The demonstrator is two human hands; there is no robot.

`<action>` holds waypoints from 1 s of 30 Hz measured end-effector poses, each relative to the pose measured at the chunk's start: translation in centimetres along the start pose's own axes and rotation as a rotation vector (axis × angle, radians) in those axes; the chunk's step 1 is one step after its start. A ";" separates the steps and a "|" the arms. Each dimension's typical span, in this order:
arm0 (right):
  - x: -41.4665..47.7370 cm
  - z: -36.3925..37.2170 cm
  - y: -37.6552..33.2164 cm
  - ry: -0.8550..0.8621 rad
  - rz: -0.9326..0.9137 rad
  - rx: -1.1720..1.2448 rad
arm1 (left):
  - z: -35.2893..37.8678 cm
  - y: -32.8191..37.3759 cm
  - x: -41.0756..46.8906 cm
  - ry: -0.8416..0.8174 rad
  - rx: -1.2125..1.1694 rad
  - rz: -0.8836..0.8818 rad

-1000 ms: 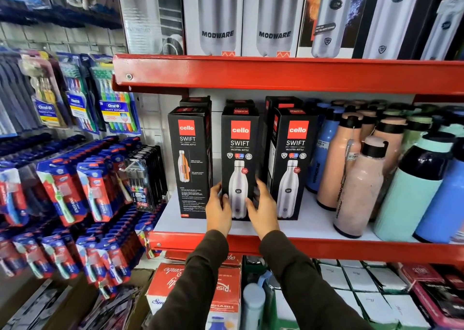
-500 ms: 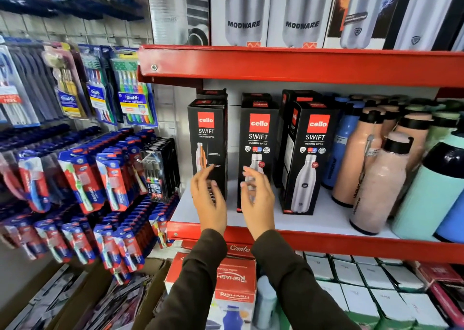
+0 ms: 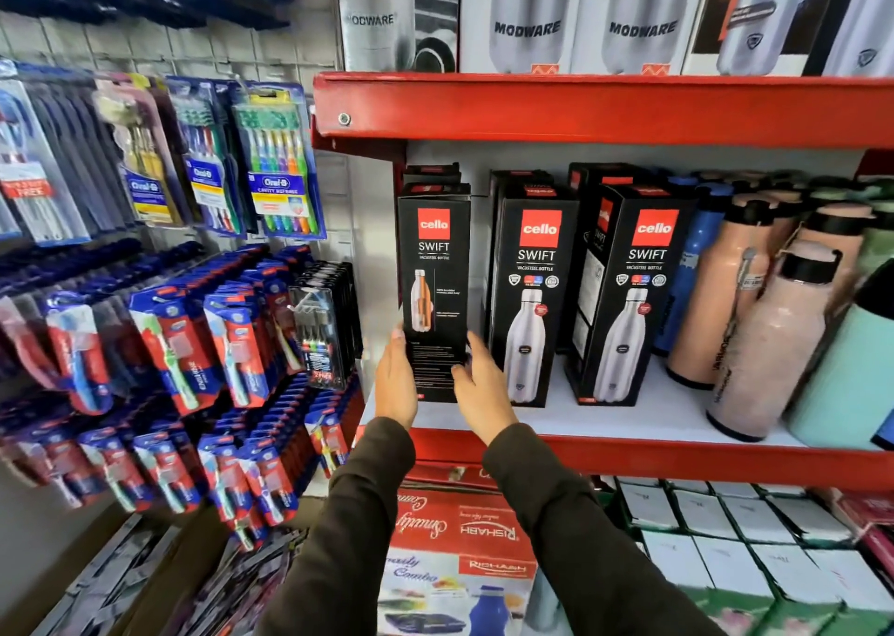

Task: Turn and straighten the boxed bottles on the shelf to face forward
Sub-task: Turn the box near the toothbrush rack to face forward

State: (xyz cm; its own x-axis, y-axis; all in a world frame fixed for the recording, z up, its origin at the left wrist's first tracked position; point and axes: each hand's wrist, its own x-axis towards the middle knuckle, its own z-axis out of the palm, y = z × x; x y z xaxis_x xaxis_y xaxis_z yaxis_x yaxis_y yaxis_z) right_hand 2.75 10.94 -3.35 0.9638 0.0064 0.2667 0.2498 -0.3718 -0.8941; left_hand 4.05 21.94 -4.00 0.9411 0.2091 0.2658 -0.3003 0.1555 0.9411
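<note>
**Hands move to the leftmost box**

Both hands have shifted from the middle box to the leftmost box. The left hand and right hand clasp its lower sides. It stands upright at the shelf front, showing its orange-bottle panel.

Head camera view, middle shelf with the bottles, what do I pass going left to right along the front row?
Left Cello box between the left hand and right hand → middle Cello box → right Cello box → speckled pink bottle → mint green bottle.
</note>
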 end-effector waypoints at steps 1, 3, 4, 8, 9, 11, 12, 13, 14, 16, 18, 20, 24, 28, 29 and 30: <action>0.1 0.0 0.1 0.016 -0.014 0.009 | -0.2 -0.1 0.3 0.009 0.002 -0.002; 0.1 -0.3 0.0 0.038 -0.034 0.025 | -0.3 0.2 0.4 0.046 -0.011 -0.003; 0.1 -0.6 -0.1 0.037 -0.039 0.031 | -0.3 0.4 0.3 0.071 -0.029 0.003; 0.2 -0.7 -0.3 0.036 -0.056 0.022 | -0.5 1.5 -0.7 0.188 -0.104 0.046; -0.1 0.1 -1.0 0.043 -0.070 0.015 | -1.6 1.7 -0.8 0.221 -0.119 0.059; -0.3 0.9 -1.8 0.071 -0.091 0.018 | -2.5 2.2 -1.1 0.257 -0.126 0.087; -0.4 0.9 -1.9 0.093 -0.094 0.023 | -2.4 2.3 -1.3 0.274 -0.117 0.099; -0.4 1.0 -1.9 0.116 -0.094 0.030 | -2.2 2.3 -1.6 0.293 -0.099 0.116; -0.4 1.0 -1.9 0.137 -0.090 0.031 | -2.0 2.3 -2.0 0.313 -0.078 0.137; -0.8 0.9 -2.1 0.170 -0.059 0.017 | -1.6 2.3 -2.7 0.340 -0.048 0.174; -0.9 0.7 -2.3 0.195 -0.051 0.034 | -1.6 1.9 -3.0 0.335 -0.033 0.204; -1.0 0.5 -2.4 0.213 -0.070 0.053 | -1.8 1.7 -2.8 0.323 0.016 0.258; -0.6 0.4 -2.5 0.174 -0.094 0.047 | -2.5 2.3 -0.8 0.253 0.213 0.307; 0.0 0.4 -2.5 0.114 -0.136 -0.007 | -2.8 2.9 0.6 0.057 0.219 0.063; 0.1 0.3 -2.5 0.091 -0.140 -0.028 | -3.0 2.9 0.7 0.029 0.221 0.075; 0.1 0.3 -2.5 0.069 -0.140 -0.045 | -3.1 2.7 0.7 0.004 0.227 0.099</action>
State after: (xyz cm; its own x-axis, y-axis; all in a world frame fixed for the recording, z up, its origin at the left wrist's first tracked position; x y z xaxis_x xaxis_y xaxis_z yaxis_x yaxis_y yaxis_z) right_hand 2.26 12.14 -1.18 0.9105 -0.0020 0.4134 0.3757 -0.4133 -0.8295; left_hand 3.42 25.54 -1.90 0.9080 0.2167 0.3586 -0.3479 -0.0872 0.9335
